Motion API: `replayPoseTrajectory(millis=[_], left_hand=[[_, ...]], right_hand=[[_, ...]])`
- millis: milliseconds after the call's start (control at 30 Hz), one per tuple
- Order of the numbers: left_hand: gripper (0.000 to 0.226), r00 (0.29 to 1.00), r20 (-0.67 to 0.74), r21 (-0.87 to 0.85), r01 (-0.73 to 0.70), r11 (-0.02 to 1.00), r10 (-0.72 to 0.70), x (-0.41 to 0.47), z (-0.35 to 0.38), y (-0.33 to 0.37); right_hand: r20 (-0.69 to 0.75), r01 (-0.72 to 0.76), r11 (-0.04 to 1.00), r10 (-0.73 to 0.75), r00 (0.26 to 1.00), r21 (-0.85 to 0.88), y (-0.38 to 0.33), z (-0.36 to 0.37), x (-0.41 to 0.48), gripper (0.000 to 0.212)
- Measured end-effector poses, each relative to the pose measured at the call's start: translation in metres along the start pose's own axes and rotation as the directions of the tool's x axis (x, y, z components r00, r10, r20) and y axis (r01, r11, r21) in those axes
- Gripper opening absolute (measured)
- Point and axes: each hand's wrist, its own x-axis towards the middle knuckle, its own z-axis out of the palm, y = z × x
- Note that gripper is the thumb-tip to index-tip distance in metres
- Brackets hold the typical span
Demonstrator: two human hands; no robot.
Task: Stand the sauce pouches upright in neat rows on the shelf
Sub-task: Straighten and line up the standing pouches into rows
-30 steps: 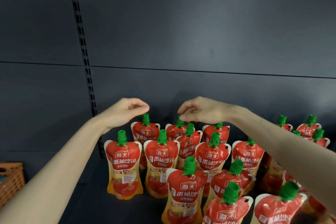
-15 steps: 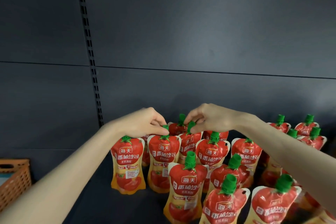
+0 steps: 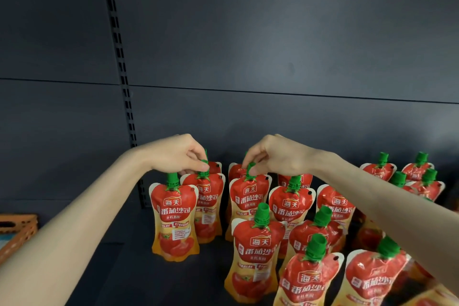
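Head view: a second ago both my hands hung over the back rows holding nothing; they have since dropped onto two green caps (image 3: 250, 173) and closed on them. My left hand (image 3: 178, 155) now pinches the spout of the left-hand pouch (image 3: 207, 204) between thumb and fingertips, fingers narrow, the rest curled in. My right hand (image 3: 275, 158) does the same on the right-hand pouch (image 3: 248, 200), thumb pressed to the cap's front.

Both pouches stand upright on the dark shelf (image 3: 106, 268), second from the back, among the other sauce pouches (image 3: 290, 204). The left-hand one sits just behind the front-left pouch (image 3: 173, 218) and partly overlaps it. An orange basket (image 3: 17, 228) sits at the far left edge.

I judge this the straightening step: both pouches gripped by the cap, ready to be shifted into line. Next, I think, small sideways nudges to square them with their neighbours, lifting little so the soft bases stay flat and nothing nearby topples.
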Motion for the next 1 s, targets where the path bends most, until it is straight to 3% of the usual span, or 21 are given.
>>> replayPoseTrajectory(millis=[267,1000], left_hand=[[0.019,1.000,0.025,-0.070,-0.012,0.997,0.013,-0.002,0.003,-0.011],[0.020,0.998,0.030,-0.115,-0.056,0.992,0.060,-0.008,0.008,-0.012]], right_hand=[[0.126,-0.083,0.991,0.069,0.990,0.108,0.000,0.006,0.001,0.025],[0.177,-0.083,0.986,0.056,0.983,0.146,-0.001,0.004,-0.005,0.022]])
